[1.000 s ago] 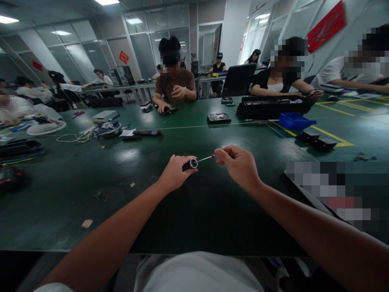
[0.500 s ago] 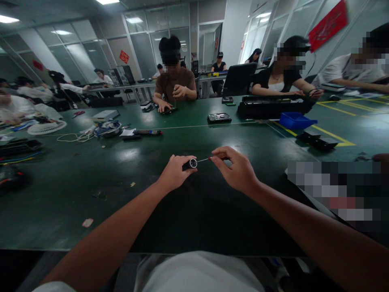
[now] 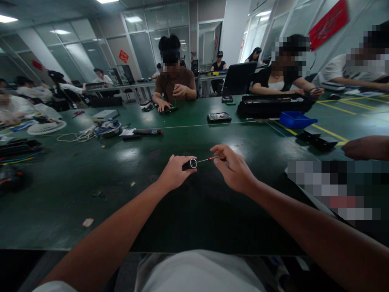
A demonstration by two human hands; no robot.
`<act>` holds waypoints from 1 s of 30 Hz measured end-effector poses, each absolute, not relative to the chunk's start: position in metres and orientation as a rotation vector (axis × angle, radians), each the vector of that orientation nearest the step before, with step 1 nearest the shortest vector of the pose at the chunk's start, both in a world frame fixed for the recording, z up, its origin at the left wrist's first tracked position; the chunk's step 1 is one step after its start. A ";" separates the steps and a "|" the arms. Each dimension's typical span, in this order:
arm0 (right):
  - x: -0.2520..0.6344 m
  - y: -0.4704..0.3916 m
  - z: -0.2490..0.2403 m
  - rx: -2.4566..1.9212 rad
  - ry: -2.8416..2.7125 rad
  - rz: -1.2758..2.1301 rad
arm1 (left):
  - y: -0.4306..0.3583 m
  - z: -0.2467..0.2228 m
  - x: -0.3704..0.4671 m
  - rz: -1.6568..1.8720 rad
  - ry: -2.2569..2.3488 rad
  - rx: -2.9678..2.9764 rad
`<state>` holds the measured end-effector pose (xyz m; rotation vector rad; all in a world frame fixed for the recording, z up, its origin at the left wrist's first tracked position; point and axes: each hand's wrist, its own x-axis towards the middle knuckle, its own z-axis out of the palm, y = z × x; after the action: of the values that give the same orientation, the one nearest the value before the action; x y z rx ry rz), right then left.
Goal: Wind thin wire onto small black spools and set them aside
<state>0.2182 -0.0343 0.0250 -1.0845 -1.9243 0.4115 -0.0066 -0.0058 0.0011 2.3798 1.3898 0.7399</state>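
Note:
Between the thumb and fingers of my left hand (image 3: pixel 175 173) is a small black cylindrical part (image 3: pixel 189 164), its round end with a pale ring facing right. My right hand (image 3: pixel 235 168) grips a screwdriver (image 3: pixel 212 158) by its red handle, and the fingers curl loosely around it. The thin metal shaft points left, and its tip meets the ringed end of the black part. Whether the tip sits in a screw is too small to tell. Both hands are held over the green table (image 3: pixel 194 219).
A hard drive (image 3: pixel 219 117) lies ahead, with a long black housing (image 3: pixel 275 106) and a blue bin (image 3: pixel 296 120) to its right. Cables (image 3: pixel 106 129) and a dark pen-like tool (image 3: pixel 148 132) lie left. A co-worker's hand (image 3: pixel 367 147) reaches in at right.
My right fingers have shifted and loosened on the screwdriver, showing more of its red handle. My left hand stays put. At right, a co-worker's hand has come further into view.

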 end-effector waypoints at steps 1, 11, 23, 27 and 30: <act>0.218 -0.034 0.025 -1.090 -1.932 0.429 | -0.006 0.001 -0.007 0.734 1.392 2.382; 0.218 -0.032 0.024 -1.115 -1.826 0.499 | -0.003 -0.002 -0.008 0.732 1.387 2.394; 0.221 -0.002 0.007 -1.041 -1.097 1.231 | -0.007 0.006 -0.009 0.761 1.385 2.482; 0.218 -0.004 0.004 -1.062 -1.195 1.111 | -0.004 0.003 -0.008 0.697 1.414 2.460; 0.216 -0.008 0.005 -1.045 -1.238 1.063 | -0.004 0.002 -0.008 0.709 1.403 2.468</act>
<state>0.2156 -0.0078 0.0046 -1.0452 -1.2380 1.0625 -0.0076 -0.0039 0.0024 2.4680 1.4034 0.7093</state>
